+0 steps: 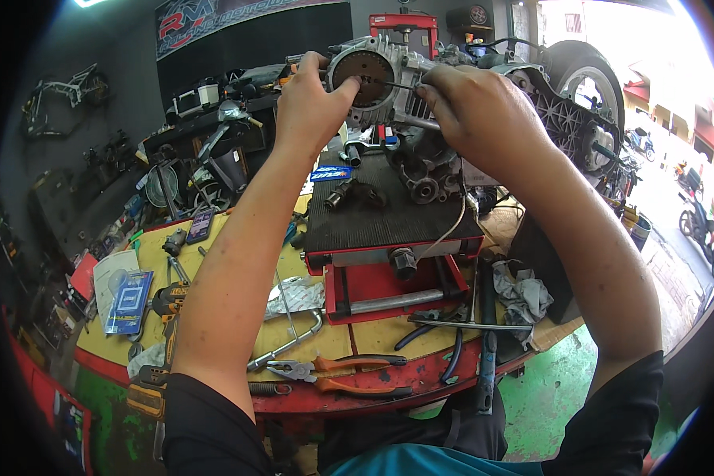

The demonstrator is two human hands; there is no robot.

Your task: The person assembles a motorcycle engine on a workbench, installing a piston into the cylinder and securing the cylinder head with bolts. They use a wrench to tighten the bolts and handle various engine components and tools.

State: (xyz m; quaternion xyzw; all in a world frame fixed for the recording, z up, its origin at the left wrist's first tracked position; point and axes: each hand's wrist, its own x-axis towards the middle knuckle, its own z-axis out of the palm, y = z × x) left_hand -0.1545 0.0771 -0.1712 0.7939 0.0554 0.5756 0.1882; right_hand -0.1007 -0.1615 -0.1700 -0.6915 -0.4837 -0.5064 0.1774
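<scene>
An engine [406,101] rests high on a black-topped stand, with a round, brownish toothed sprocket [363,65] facing me in its cylinder head. My left hand [313,99] grips the head's left side; its thumb presses near the sprocket's centre. From the right, my right hand [480,111] pinches a thin dark rod-like tool [401,85] whose tip points at the sprocket's centre. The fingers hide its other end. Whether a small bolt sits under the left thumb is too small to tell.
The black-matted red stand [349,226] rises from a yellow-topped workbench [373,337]. Orange-handled pliers [341,363], a cordless drill [166,301], a phone [201,226], a blue-white packet [129,303] and a crumpled rag [520,293] lie around it. A wheel [591,79] stands behind at right.
</scene>
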